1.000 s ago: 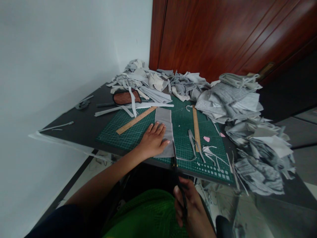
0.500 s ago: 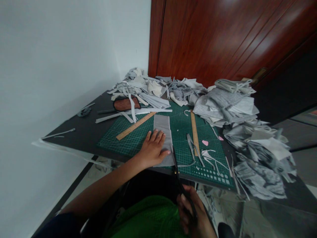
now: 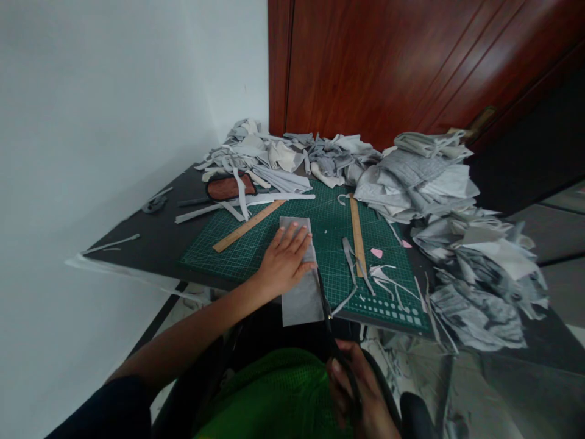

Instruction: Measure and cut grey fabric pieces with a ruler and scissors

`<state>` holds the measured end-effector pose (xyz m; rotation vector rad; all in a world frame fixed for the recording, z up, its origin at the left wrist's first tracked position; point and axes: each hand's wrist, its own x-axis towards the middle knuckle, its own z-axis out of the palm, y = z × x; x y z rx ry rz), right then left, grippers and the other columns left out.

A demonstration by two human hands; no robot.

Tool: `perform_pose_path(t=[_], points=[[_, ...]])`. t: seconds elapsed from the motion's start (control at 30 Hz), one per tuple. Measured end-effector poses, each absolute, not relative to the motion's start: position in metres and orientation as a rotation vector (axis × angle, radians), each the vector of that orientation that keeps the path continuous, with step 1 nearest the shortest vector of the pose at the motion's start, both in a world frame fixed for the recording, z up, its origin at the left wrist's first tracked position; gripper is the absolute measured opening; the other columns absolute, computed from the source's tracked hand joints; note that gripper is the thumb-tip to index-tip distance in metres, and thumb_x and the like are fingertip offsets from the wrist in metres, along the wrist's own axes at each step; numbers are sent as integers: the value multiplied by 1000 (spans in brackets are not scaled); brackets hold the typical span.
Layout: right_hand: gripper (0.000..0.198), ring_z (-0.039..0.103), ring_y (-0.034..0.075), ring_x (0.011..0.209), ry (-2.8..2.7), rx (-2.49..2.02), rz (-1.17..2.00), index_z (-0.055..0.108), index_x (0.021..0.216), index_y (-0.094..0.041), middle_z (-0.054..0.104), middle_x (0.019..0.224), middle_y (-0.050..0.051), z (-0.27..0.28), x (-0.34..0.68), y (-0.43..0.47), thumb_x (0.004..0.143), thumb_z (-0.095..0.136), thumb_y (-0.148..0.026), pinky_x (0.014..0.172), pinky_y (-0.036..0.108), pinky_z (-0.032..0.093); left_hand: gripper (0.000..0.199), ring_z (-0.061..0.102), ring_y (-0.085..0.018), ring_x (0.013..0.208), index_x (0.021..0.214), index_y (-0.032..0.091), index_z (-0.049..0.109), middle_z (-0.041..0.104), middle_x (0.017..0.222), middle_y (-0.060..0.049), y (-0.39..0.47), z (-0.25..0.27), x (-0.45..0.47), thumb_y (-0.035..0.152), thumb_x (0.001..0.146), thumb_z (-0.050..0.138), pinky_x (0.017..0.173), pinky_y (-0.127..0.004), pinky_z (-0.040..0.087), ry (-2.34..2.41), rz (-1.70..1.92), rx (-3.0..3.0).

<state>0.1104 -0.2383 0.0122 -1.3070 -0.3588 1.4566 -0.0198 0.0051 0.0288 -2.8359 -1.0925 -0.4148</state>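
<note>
My left hand (image 3: 284, 259) lies flat, fingers stretched out, on a grey rectangle of fabric (image 3: 301, 302). The fabric's near end hangs past the front edge of a green cutting mat (image 3: 247, 259). Black scissors (image 3: 326, 311) run along the fabric's right edge, with their blades at the cloth beside my left thumb. Low in the view, my right hand (image 3: 354, 384) is closed around the scissors' handles. Right of the blades, a thin grey fabric strip (image 3: 351, 259) curls on the mat.
Wooden rulers lie on the mat, one left (image 3: 249, 227) and one right (image 3: 357, 238). Heaped fabric scraps (image 3: 336, 155) line the back, with a stack of folded cloth (image 3: 411, 183) and more scraps (image 3: 479, 311) at the right. A brown oval piece (image 3: 228, 188) sits back left.
The fabric has slid toward me, so its near end now overhangs the edge. My left hand has shifted farther up the fabric. The scissors stay at its right edge.
</note>
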Motion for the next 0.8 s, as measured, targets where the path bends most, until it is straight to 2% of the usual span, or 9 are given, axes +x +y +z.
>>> perform_pose_path(t=[0.07, 0.23, 0.37, 0.5, 0.63, 0.8], points=[[58, 43, 6, 43, -360, -1357, 1418, 61, 111, -26, 57, 70, -8, 13, 108, -236, 75, 85, -64, 35, 16, 34, 68, 23, -33, 160, 159, 6, 40, 36, 167, -19, 19, 20, -20, 52, 109, 31, 129, -52, 22, -1185, -391, -2847], [60, 42, 7, 42, -384, -1395, 1390, 60, 112, -26, 54, 65, -9, 15, 104, -232, 75, 84, -67, 35, 16, 34, 66, 28, -32, 158, 158, 10, 41, 38, 167, -15, 27, 7, -21, 51, 107, 34, 129, -51, 22, -1249, -316, -2890], [59, 40, 6, 40, -402, -1411, 1389, 59, 112, -27, 57, 66, -9, 15, 106, -230, 77, 82, -68, 35, 16, 32, 66, 28, -33, 158, 158, 10, 41, 39, 167, -16, 24, 10, -20, 50, 106, 35, 129, -52, 22, -1264, -342, -2883], [59, 38, 6, 40, -447, -1433, 1396, 58, 114, -27, 52, 59, -11, 16, 108, -230, 79, 80, -69, 36, 15, 31, 65, 26, -33, 159, 159, 10, 41, 37, 167, -15, 24, 10, -20, 49, 107, 35, 130, -52, 21, -1281, -343, -2887], [60, 39, 6, 41, -447, -1445, 1392, 58, 116, -27, 56, 64, -9, 18, 108, -230, 77, 81, -67, 35, 15, 33, 67, 25, -33, 159, 159, 9, 40, 36, 168, -15, 24, 10, -19, 50, 106, 36, 130, -51, 19, -1297, -339, -2885], [60, 39, 6, 40, -461, -1454, 1435, 57, 117, -27, 52, 59, -11, 20, 108, -230, 80, 79, -68, 35, 16, 33, 68, 26, -33, 159, 159, 7, 40, 36, 168, -16, 23, 9, -19, 51, 106, 36, 130, -52, 19, -1291, -347, -2889]])
